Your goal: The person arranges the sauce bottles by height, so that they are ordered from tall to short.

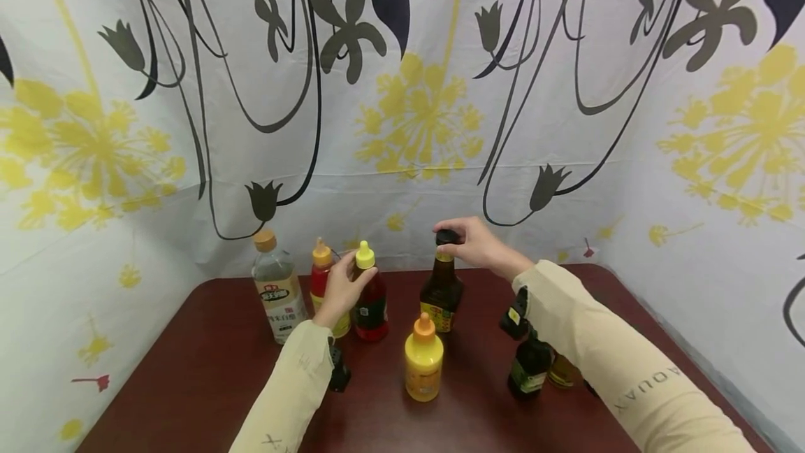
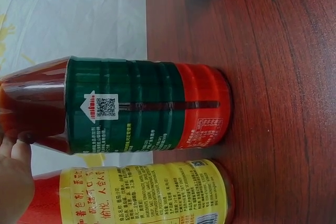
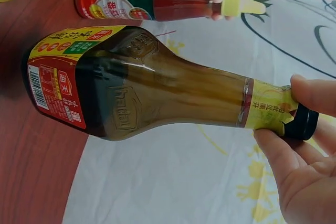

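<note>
Bottle of dark-brown glass (image 1: 441, 292), neck gripped by right hand (image 1: 476, 243); left hand (image 1: 346, 286) grips green-labelled red plastic bottle (image 1: 372, 310) near table's (image 1: 176, 376) far edge. Cream sleeve (image 1: 588, 327) part-hides amber bottle (image 1: 561, 374), right edge.

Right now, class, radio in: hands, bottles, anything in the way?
Left hand grips yellow-capped bottle. Right hand grips dark bottle near its cap. Yellow squeeze bottle close in front, possible obstacle.

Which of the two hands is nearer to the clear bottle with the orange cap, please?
Left. The left hand holds the yellow-capped red bottle, to the right of the clear bottle; the right hand is farther right, at the top of the dark bottle.
</note>
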{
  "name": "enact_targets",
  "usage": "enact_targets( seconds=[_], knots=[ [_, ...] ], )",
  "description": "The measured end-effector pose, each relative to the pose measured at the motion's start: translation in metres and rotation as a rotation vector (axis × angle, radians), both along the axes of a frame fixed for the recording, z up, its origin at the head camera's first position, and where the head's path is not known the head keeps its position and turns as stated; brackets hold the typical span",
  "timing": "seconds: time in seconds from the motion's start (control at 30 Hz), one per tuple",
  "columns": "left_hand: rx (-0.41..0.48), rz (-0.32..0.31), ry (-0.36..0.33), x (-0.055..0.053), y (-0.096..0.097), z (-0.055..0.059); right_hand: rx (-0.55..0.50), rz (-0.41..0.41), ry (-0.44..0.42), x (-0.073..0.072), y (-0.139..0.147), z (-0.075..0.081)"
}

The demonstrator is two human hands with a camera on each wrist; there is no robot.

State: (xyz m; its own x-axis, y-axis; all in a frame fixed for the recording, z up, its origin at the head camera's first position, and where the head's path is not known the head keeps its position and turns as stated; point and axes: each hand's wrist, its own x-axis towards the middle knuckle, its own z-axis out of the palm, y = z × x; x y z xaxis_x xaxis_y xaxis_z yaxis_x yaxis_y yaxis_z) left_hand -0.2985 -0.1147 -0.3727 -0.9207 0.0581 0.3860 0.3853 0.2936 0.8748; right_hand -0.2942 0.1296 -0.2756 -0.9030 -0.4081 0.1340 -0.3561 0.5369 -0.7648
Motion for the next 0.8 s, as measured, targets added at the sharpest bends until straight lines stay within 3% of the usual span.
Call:
enact_targets(
  seconds=[0.13, 0.4, 0.8],
  knots=[
    [-0.023, 0.019, 0.021, -0.009, 0.000, -0.009, -0.002, 0.028, -0.013, -0.010, -0.009, -0.009],
    [-0.052, 0.057, 0.064, -0.008, 0.002, -0.012, 0.010, 0.076, -0.053, -0.021, -0.025, -0.020],
    [-0.024, 0.045, 0.015, -0.008, 0.000, -0.011, -0.036, 0.146, -0.119, -0.040, -0.029, -0.035]
  ],
)
